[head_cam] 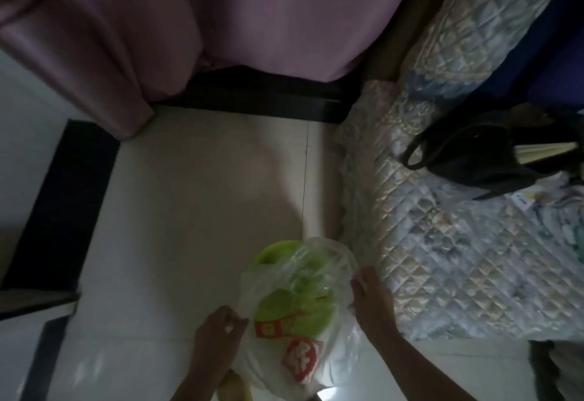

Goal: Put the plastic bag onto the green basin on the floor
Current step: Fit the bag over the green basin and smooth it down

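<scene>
both hands, left hand and right hand, grip closed on plastic bag edges over green basin.

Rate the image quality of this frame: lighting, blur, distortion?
Head view: dim and underexposed, soft throughout; wide-angle bending curves the curtain and bed edges; a shadow falls on the floor; the bag over the basin shows faint sheen.

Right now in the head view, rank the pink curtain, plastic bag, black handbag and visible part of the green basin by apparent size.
1. pink curtain, by far the largest
2. plastic bag and black handbag look alike; I won't rank them
3. green basin, mostly covered by the bag
</scene>
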The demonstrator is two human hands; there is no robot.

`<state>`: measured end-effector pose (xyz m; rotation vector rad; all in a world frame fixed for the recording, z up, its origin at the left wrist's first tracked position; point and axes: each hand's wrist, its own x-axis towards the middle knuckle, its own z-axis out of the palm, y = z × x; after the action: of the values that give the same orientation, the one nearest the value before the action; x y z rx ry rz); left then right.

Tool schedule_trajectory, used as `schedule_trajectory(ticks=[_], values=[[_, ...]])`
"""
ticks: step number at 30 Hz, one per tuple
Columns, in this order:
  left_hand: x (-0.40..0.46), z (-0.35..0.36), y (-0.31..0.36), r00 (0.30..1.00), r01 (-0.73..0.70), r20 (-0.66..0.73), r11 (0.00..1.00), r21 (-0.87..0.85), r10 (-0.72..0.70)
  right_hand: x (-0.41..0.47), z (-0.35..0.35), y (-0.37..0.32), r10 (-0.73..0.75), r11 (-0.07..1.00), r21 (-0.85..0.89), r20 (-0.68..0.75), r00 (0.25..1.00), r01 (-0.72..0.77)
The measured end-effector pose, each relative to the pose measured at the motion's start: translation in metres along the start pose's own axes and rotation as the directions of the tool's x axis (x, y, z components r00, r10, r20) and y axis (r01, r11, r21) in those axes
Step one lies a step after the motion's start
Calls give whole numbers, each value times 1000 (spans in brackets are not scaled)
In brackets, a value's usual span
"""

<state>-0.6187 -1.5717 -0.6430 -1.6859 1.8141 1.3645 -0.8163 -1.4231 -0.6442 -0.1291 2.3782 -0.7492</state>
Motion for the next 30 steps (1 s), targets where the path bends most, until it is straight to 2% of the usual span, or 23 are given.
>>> schedule_trajectory(ticks=[2,5,8,11,14,15,17,19,20,23,26,30], values=[[23,20,-5,1000,18,-7,1000,-5,-18,12,17,17,-19,996,-86,16,1000,20],[50,45,-13,999,47,16,999,-27,-47,27,43,41,35,988,-149,16,999,-33],[75,63,-23,998,41,52,998,-40,-38,36,67,61,112,978,-176,-18,994,-114],[102,78,-26,995,14,97,999,-42,-10,47,89,78,126,974,-183,-57,990,-134],[129,95,-17,988,-139,75,990,33,137,54,108,91,127,982,-111,-201,971,-151],[137,101,-12,976,-216,39,974,74,214,57,113,96,158,981,-63,-278,947,-182],[152,119,-4,934,-356,23,934,37,355,59,123,106,218,973,23,-418,882,-230],[159,135,-1,942,-294,158,955,-43,297,58,131,117,226,972,41,-451,863,-233],[164,143,-5,949,-212,220,974,-83,226,56,135,122,222,973,31,-412,884,-230],[185,146,-22,988,-112,97,989,-97,121,59,149,131,160,983,-66,-162,974,-173],[202,124,-37,978,-208,31,976,66,206,72,162,133,133,976,-175,25,991,-127],[213,103,-46,949,-307,144,929,207,281,89,168,137,212,942,-305,210,955,-142]])
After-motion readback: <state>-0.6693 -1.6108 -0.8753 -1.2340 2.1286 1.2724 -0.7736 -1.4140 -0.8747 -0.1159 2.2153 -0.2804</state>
